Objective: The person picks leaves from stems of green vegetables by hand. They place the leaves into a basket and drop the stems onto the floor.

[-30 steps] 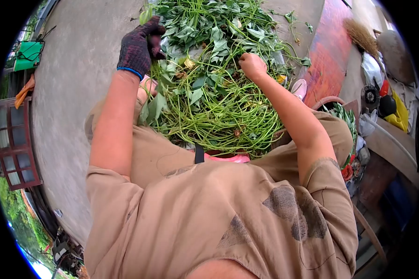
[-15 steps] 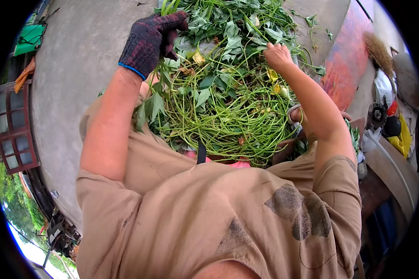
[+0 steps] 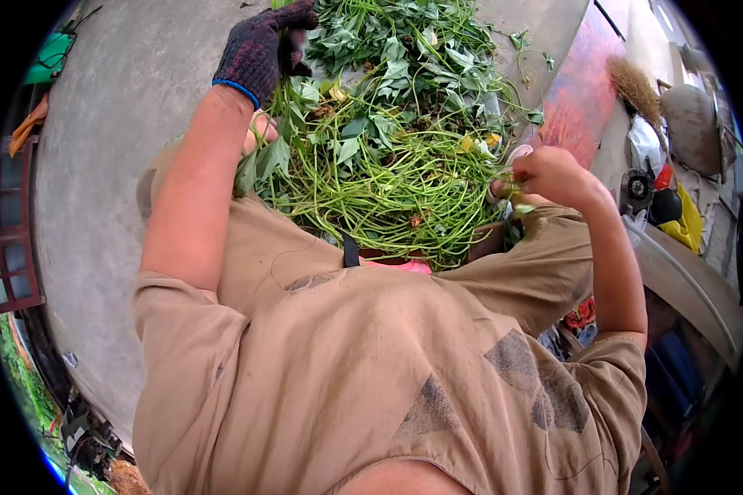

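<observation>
My left hand (image 3: 260,54), in a dark knitted glove with a blue cuff, is closed around a bunch of leafy green stems (image 3: 266,163) whose leaves hang below it. My bare right hand (image 3: 549,175) is at the right edge of the heap with its fingers pinched. A small blurred leafy stem (image 3: 522,209) shows under those fingers. Between my legs lies a heap of long green vine stems (image 3: 388,194). Loose dark green leaves (image 3: 396,49) cover its far part, with a few yellow leaves (image 3: 469,143) among them.
A reddish board (image 3: 582,87) lies at the right on the concrete floor (image 3: 132,140). Past it are a straw brush (image 3: 634,87), a white plastic bag (image 3: 645,144) and a yellow bag (image 3: 685,223). A dark red window frame (image 3: 12,239) stands at the left.
My right hand has come back from the far leaves toward my right knee, with a small leafy stem. My left hand still grips its bunch and sits slightly higher in view.
</observation>
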Motion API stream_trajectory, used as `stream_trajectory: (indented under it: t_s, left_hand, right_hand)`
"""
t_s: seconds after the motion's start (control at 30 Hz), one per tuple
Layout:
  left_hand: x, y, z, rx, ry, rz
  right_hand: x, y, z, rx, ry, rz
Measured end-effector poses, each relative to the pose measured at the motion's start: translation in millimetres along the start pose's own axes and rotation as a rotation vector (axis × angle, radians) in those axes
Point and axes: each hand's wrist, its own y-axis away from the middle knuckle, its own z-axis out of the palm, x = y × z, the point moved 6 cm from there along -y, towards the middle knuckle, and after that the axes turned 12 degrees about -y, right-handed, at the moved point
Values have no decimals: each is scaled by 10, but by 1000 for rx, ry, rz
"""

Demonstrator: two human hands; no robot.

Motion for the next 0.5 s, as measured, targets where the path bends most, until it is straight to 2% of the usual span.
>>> stream_trajectory:
  t_s: [0.03,0.1,0.17,0.3,0.4,0.43,0.5]
  left_hand:
    - [-9,1,-19,1,4,-22]
    - [-12,23,-35,22,9,-49]
    - [-25,62,-37,63,9,-68]
    - [-18,144,-20,88,3,-67]
    - [-54,91,-26,92,10,-98]
    - [-56,61,-36,89,-6,-91]
    - [-39,12,-50,95,-34,-79]
  right_hand:
    - [-116,-33,127,-62,-136,-89]
    - [-398,-229,554,-186,-226,-126]
    - [-720,-540,1041,-110,-231,-234]
    - [-1519,-1267,1860,-90,-375,-230]
    - [-2015,-1730,2304,-140,-260,-257]
    - [-2027,-1778,2396,-247,-311,-196]
    - [-1987,-1795,2458,-214,-302,-190]
